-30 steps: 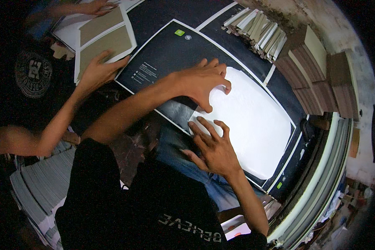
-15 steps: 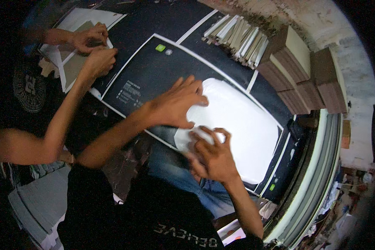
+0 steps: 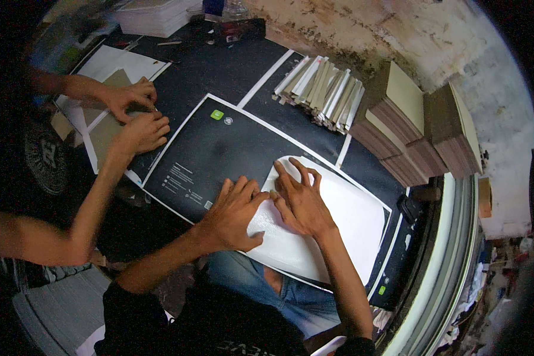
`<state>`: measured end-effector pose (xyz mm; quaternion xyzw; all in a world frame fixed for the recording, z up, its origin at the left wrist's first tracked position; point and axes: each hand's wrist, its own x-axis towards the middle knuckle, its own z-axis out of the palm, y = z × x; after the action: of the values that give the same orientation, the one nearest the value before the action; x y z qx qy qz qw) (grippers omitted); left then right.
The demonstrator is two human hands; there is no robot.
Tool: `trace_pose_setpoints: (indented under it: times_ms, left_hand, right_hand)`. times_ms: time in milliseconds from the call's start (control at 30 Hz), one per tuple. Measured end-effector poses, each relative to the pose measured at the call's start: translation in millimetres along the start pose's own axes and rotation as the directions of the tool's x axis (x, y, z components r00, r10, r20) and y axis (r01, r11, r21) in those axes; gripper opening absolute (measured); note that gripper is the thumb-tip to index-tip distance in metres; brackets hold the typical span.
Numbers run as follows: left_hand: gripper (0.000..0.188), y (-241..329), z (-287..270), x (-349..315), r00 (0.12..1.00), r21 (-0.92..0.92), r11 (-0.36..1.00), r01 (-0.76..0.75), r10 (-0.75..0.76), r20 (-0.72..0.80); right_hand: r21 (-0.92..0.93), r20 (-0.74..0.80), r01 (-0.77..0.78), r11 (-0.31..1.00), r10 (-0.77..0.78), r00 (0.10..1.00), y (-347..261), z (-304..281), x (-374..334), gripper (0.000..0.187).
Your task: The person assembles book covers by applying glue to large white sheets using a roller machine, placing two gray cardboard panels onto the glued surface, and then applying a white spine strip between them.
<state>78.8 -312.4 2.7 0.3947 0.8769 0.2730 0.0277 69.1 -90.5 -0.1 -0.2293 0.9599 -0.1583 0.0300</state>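
A large black printed sheet with white borders lies across the table, a small green mark near its far left corner. On its right part rests a glossy white sheet with rounded corners, its near left edge curved and shiny. My left hand lies with fingers spread over the black sheet, its thumb at the white sheet's left edge. Beside it, my right hand rests on the white sheet, fingers apart and bent, fingertips at its far left edge. Neither hand visibly grips anything.
At left, another person's hands work over a grey board on a white sheet. Bundled strips and stacked brown boards line the far side. A white paper stack stands at the back; grey sheets lie lower left.
My right hand has moved up and left onto the white sheet's far edge. My left hand has come down toward its near left edge. The view has tilted, showing more of the table's back.
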Motion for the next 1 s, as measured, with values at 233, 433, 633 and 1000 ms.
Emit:
trace_pose_setpoints:
  times_ms: [233, 433, 633, 1000]
  left_hand:
    - [0.078, 3, 0, 1, 0.998, 0.003, 0.999, 0.049, -0.049, 0.026]
    - [0.078, 3, -4, -1, 0.998, 0.021, 0.998, 0.067, -0.067, 0.015]
    - [0.074, 16, -18, 30, 0.984, 0.076, 0.996, 0.050, -0.062, 0.167]
    - [0.090, 123, 66, 139, 0.817, -0.082, 0.894, -0.440, 0.437, 0.377]
  right_hand:
    - [-0.148, -0.113, -0.136, 0.980, 0.120, 0.986, 11, -7, 2, 0.061]
    - [-0.108, -0.141, -0.176, 0.979, 0.160, 0.977, 6, -5, -1, 0.061]
    - [0.058, -0.272, -0.250, 0.967, 0.256, 0.927, 4, -46, -87, 0.070]
    - [0.059, -0.374, -0.610, 0.790, 0.584, 0.721, 56, -46, -249, 0.064]
